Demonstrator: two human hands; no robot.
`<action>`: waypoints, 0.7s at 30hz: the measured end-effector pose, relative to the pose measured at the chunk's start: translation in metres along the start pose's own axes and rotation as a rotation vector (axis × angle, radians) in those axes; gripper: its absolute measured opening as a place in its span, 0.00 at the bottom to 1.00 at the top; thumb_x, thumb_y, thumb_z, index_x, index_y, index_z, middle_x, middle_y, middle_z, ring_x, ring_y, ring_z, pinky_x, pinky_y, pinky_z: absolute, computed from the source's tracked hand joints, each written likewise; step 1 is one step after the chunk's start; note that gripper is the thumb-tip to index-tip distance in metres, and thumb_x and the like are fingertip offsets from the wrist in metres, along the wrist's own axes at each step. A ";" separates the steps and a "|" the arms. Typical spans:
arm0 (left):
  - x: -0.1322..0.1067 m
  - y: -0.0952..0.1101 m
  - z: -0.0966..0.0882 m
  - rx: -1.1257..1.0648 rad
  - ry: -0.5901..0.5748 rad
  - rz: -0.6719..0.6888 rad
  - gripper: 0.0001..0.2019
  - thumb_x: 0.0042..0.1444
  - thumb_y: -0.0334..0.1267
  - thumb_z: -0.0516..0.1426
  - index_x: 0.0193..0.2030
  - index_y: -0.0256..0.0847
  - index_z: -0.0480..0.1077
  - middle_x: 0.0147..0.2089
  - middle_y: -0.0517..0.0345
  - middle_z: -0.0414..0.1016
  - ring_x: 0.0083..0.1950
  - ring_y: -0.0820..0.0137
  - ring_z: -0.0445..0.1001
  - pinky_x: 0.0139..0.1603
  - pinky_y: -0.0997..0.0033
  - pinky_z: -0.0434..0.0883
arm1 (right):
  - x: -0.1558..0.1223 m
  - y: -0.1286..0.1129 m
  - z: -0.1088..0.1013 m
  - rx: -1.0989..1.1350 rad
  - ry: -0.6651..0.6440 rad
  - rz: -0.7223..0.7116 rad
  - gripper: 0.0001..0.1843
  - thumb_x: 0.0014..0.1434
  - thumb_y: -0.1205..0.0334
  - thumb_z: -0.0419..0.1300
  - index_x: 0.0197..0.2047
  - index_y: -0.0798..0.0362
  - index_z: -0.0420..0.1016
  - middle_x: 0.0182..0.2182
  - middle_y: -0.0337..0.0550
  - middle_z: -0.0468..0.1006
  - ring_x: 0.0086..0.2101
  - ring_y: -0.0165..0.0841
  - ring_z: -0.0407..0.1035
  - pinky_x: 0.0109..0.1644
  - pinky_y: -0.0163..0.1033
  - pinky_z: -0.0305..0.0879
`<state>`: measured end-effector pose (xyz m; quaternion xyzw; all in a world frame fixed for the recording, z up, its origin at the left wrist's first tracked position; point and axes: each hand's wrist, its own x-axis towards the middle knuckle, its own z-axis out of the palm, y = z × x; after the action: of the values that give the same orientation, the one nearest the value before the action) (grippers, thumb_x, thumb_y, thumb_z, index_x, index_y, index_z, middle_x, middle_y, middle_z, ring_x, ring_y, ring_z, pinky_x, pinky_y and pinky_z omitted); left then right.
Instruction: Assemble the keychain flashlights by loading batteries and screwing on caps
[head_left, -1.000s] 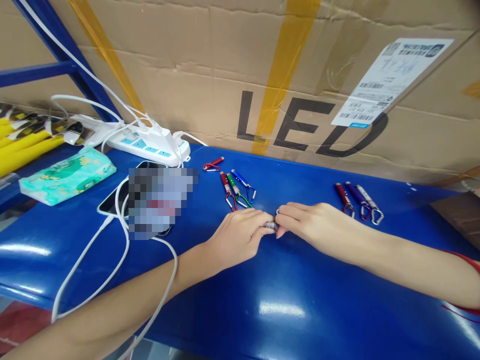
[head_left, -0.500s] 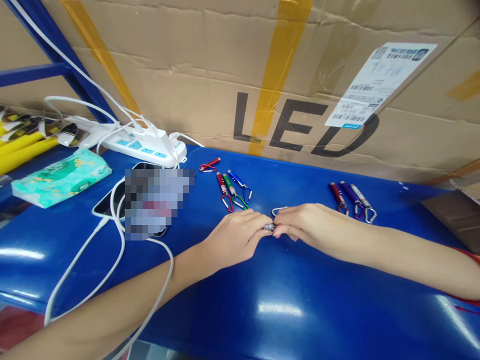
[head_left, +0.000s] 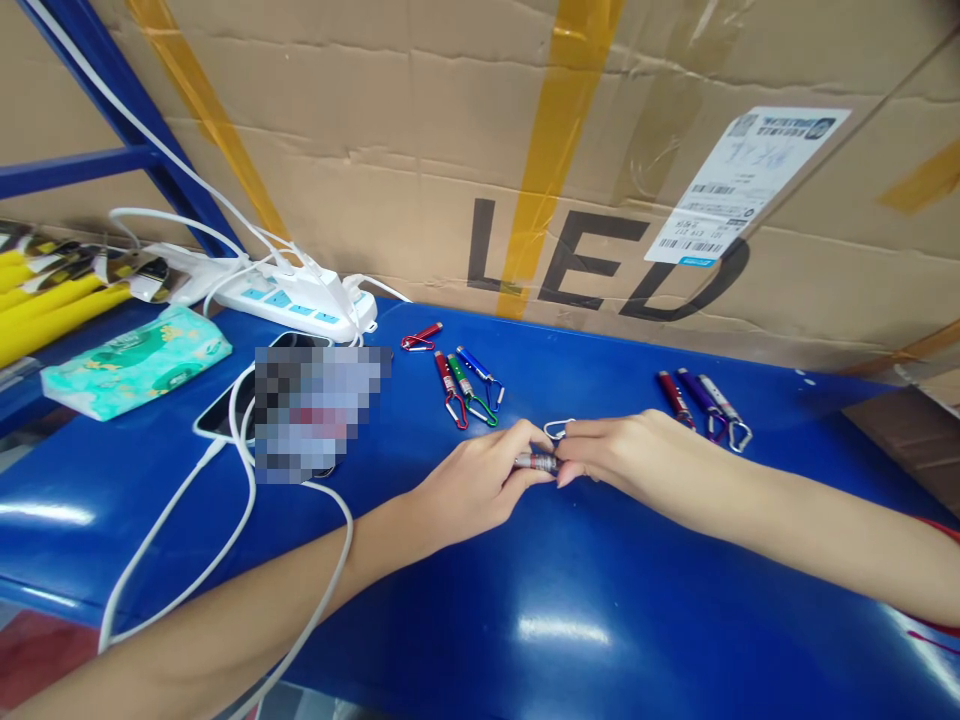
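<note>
Penlight, silver [head_left: 535,462], lies crosswise between the two hands, near the middle of the table [head_left: 637,610]. Left hand [head_left: 476,475]: closed in a pinch on the barrel, index finger above, thumb below. Right hand [head_left: 622,450]: fingertips clamped on the opposite end. Wire carabiner [head_left: 555,431] shows beside the right fingertips; its joint to the barrel is hidden from where I stand.

Handling, my judgement: keep both pinches on one axis, so that force runs along the barrel and not across it. Light pressure suits so slim a part; hands low over the table would shorten any drop. Carabiner best kept clear of the fingers.

Materials: barrel a narrow cylinder, metallic sheen, small printed label with red marks. Same form, coloured finish, to the left: red penlight [head_left: 445,378], green penlight [head_left: 460,374], blue penlight [head_left: 474,362], each with a bent-wire clip. Tabletop smooth, glossy, throwing white glare. Behind it, cardboard box [head_left: 360,150], matte and faintly creased, crossed by shiny yellow tape [head_left: 559,120].
</note>
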<state>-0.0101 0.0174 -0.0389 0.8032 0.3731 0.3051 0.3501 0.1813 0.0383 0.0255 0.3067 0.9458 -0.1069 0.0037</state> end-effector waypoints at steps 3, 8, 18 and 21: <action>-0.001 0.000 0.000 -0.119 0.016 -0.022 0.04 0.60 0.31 0.52 0.40 0.43 0.60 0.39 0.61 0.75 0.44 0.71 0.76 0.43 0.74 0.70 | 0.001 0.000 -0.003 -0.025 0.070 -0.030 0.27 0.68 0.52 0.39 0.28 0.53 0.72 0.27 0.41 0.75 0.25 0.28 0.71 0.25 0.31 0.56; -0.002 0.002 0.000 -0.175 0.100 -0.029 0.05 0.60 0.33 0.52 0.42 0.43 0.60 0.35 0.62 0.72 0.36 0.73 0.74 0.38 0.76 0.69 | 0.002 -0.002 -0.011 -0.099 0.209 -0.053 0.27 0.68 0.50 0.39 0.31 0.52 0.74 0.26 0.39 0.75 0.25 0.27 0.70 0.23 0.32 0.53; 0.004 0.001 -0.001 -0.280 0.118 -0.112 0.05 0.61 0.38 0.49 0.40 0.41 0.63 0.22 0.68 0.58 0.24 0.76 0.59 0.28 0.77 0.57 | 0.016 0.005 0.000 0.133 0.416 0.090 0.20 0.60 0.47 0.55 0.27 0.54 0.73 0.21 0.37 0.72 0.22 0.26 0.65 0.25 0.30 0.57; 0.008 0.001 -0.002 -0.289 0.157 -0.165 0.07 0.61 0.40 0.49 0.40 0.40 0.63 0.22 0.68 0.58 0.24 0.75 0.59 0.28 0.76 0.58 | 0.018 0.008 0.005 0.201 0.375 0.173 0.17 0.60 0.50 0.56 0.28 0.54 0.73 0.23 0.38 0.74 0.23 0.27 0.66 0.27 0.31 0.59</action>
<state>-0.0063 0.0243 -0.0352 0.6851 0.4161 0.3876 0.4554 0.1712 0.0541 0.0178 0.4000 0.8847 -0.1411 -0.1934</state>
